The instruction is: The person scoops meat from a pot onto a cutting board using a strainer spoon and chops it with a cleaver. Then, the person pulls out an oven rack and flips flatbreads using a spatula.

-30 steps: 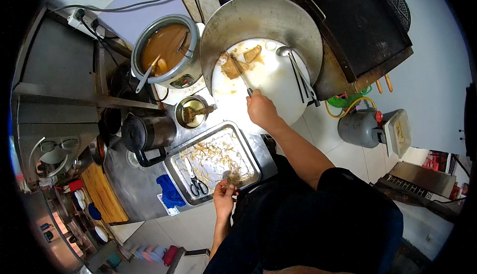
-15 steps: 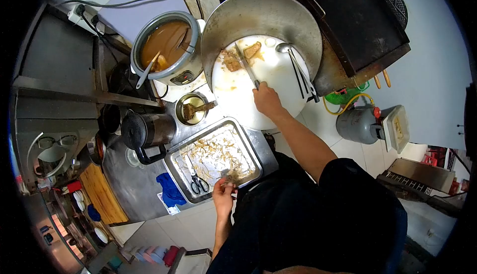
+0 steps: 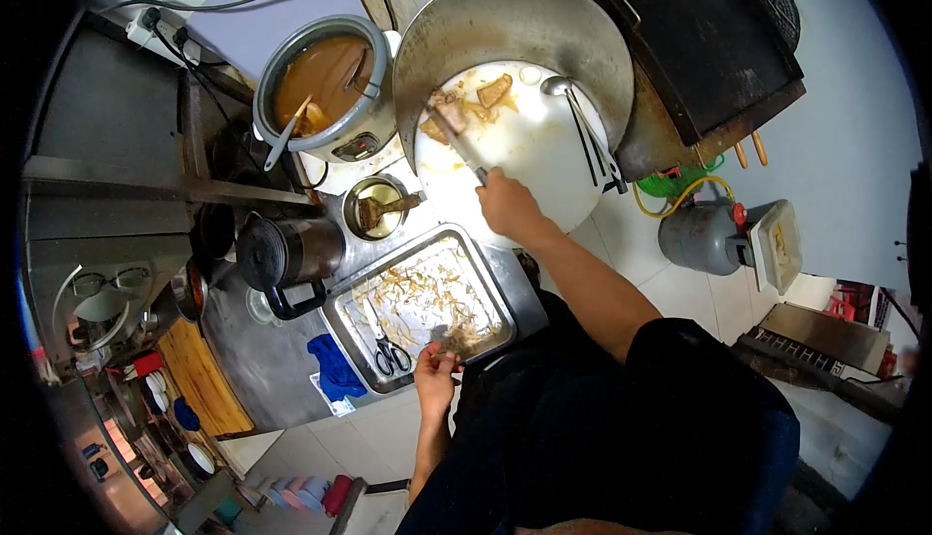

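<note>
My right hand [image 3: 510, 207] is wrapped round the handle of a knife [image 3: 458, 147] over the round white cutting board [image 3: 524, 176]. The blade lies across a brown piece of meat [image 3: 446, 116], and a second browned piece [image 3: 494, 91] rests beside it. My left hand [image 3: 436, 378] is closed at the near rim of a metal tray [image 3: 333, 317], next to thin shreds [image 3: 417, 287] scattered inside. What its fingers pinch is too small to make out. Black-handled scissors [image 3: 390, 352] lie in the tray, left of that hand.
A tall metal wall [image 3: 515, 20] curves round the board's back, with a ladle [image 3: 556, 86] at its right. A cooker of brown liquid [image 3: 320, 79], a small pot with a brush [image 3: 374, 210] and a dark pitcher [image 3: 291, 253] stand left. A gas cylinder [image 3: 701, 241] sits right.
My right hand and the knife have shifted left and slightly down, bringing the blade across the left part of the meat. My left hand has barely moved.
</note>
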A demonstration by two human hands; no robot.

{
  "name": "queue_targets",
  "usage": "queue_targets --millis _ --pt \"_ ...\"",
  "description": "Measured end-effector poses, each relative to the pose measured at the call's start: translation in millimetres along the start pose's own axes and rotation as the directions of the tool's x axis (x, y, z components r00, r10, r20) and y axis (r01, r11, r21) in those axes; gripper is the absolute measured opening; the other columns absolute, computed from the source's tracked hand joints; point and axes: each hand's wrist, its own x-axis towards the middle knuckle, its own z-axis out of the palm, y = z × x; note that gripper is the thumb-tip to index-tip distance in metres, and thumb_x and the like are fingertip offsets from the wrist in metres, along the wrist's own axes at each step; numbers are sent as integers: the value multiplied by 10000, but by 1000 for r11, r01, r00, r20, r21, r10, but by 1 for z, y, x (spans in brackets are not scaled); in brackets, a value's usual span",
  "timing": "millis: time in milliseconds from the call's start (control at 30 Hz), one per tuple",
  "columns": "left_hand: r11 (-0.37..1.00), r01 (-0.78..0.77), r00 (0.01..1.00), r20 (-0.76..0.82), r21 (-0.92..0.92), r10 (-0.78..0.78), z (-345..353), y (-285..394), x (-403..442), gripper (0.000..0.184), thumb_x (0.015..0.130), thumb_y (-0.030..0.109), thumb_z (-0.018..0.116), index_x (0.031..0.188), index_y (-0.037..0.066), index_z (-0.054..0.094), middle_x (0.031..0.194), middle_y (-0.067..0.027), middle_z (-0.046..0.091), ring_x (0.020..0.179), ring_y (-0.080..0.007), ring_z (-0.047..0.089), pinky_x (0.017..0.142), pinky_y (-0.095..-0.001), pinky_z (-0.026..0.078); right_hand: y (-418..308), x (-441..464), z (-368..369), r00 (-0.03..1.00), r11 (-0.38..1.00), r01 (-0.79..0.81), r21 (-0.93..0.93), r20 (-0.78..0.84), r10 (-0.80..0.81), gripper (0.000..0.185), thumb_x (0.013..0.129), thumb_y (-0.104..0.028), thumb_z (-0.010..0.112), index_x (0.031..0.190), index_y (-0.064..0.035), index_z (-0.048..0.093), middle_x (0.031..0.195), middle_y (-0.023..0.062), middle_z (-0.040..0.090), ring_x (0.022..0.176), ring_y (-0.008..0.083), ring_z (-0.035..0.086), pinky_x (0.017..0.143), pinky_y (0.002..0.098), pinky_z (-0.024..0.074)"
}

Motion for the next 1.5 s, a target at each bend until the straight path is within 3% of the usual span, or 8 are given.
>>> queue_targets --millis 133,333,433,633,800,1000,1333,1500 --pt "1000 13 999 -38 -27 -14 -7 -2 2 342 978 118 620 1277 8 497 893 -84 690 691 -126 647 499 -253 477 -9 2 15 998 995 60 -84 3 -60 254 989 -211 528 1044 36 507 912 288 690 880 454 685 811 535 529" --pt "993 28 998 -52 -113 -34 -14 -12 -3 353 973 117 631 1285 19 498 887 -67 681 677 -120 632 508 -249 466 -3 -5 -6 997 983 76 -167 -9 -78 308 1001 -261 537 1028 40 479 876 282 686 829 457 681 765 534 535" --pt "991 60 996 -57 -122 -68 -15 -18 0 343 971 102 625 1281 22 501 885 -64 678 673 -120 624 513 -247 456 0 -10 -8 997 991 38 -132 -55 -45 324 1004 -276 533 1019 42 476 843 287 675 805 465 673 747 539 531" --pt "996 2 1000 -24 -94 -5 -12 -9 7 343 968 142 632 1267 28 507 868 -67 679 680 -130 640 514 -261 460 -19 -11 -18 984 991 133 -10 -122 -133 344 1005 -306 527 1013 34 479 829 301 663 801 483 660 768 566 518" --pt "993 33 999 -33 -113 -36 -10 -5 3 328 971 70 600 1279 15 504 891 -69 669 675 -113 614 512 -246 455 -1 13 7 997 990 60 -130 -37 -65 322 1000 -272 534 1021 43 474 865 319 667 834 478 670 776 553 528" --pt "983 -34 999 -15 -179 32 -10 -38 11 338 968 123 623 1270 25 507 884 -71 673 671 -130 635 490 -254 457 31 -17 -8 999 981 20 -191 42 -12 303 988 -246 540 1027 50 490 889 315 673 850 489 668 818 551 522" --pt "992 -17 1000 3 -124 18 -6 -32 5 330 971 118 614 1272 28 513 875 -63 668 666 -125 638 493 -254 483 15 -20 -24 993 993 64 -94 -96 -73 349 986 -298 561 995 47 503 866 319 665 844 493 661 805 554 519" --pt "992 19 1000 -16 -127 -21 -6 -30 -3 304 976 94 607 1265 45 525 889 -40 672 672 -96 607 515 -238 457 30 -15 -7 997 979 55 -195 -51 -66 338 994 -279 543 1008 55 488 853 312 668 824 486 668 774 560 528"
